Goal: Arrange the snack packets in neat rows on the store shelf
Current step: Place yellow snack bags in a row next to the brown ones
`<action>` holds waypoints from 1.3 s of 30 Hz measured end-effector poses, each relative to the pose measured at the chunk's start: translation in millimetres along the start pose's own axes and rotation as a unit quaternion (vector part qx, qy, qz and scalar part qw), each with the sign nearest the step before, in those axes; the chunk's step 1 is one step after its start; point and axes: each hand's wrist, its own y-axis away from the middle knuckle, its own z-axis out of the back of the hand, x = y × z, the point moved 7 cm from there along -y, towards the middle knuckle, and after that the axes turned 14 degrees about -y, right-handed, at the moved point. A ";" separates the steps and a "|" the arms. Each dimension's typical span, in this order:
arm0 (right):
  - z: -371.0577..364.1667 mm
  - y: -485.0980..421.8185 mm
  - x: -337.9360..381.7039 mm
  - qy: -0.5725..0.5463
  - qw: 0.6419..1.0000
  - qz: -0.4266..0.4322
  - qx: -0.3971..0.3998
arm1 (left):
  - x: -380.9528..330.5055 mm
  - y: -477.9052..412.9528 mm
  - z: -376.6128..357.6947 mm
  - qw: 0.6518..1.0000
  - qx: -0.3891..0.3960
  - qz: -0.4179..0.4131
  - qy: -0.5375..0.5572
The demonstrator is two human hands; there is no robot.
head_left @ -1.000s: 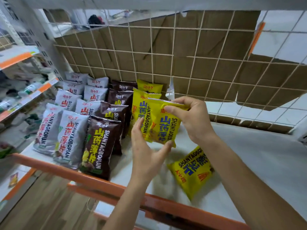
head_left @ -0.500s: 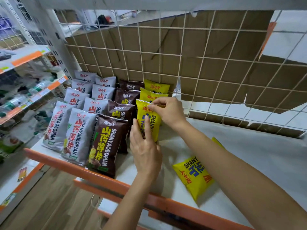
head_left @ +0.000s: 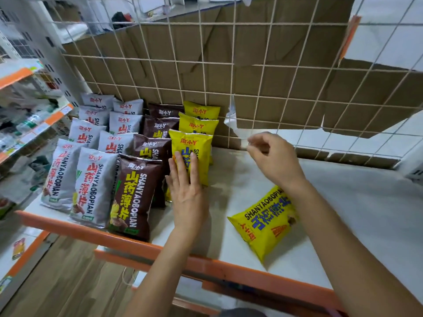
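Snack packets stand in rows at the left of the white shelf: two rows of grey packets, one row of brown packets, and one row of yellow packets. My left hand presses with straight fingers against the front yellow packet, which stands upright. My right hand hovers to the right of that row with loosely curled fingers and holds nothing. Another yellow packet lies flat on the shelf under my right forearm.
A white wire grid backed by brown cardboard closes the rear of the shelf. An orange rail runs along the front edge. Another shelving unit with goods stands at the left. Bare shelf surface stretches to the right.
The yellow packet carried in both hands now stands at the front of the yellow row. My right hand has let go and moved right; my left hand stays against the packet.
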 end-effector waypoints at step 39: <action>8.5 88.6 -10.9 -0.330 0.941 -0.062 -0.028 | -7.5 -21.0 93.6 0.810 -0.018 0.077 0.581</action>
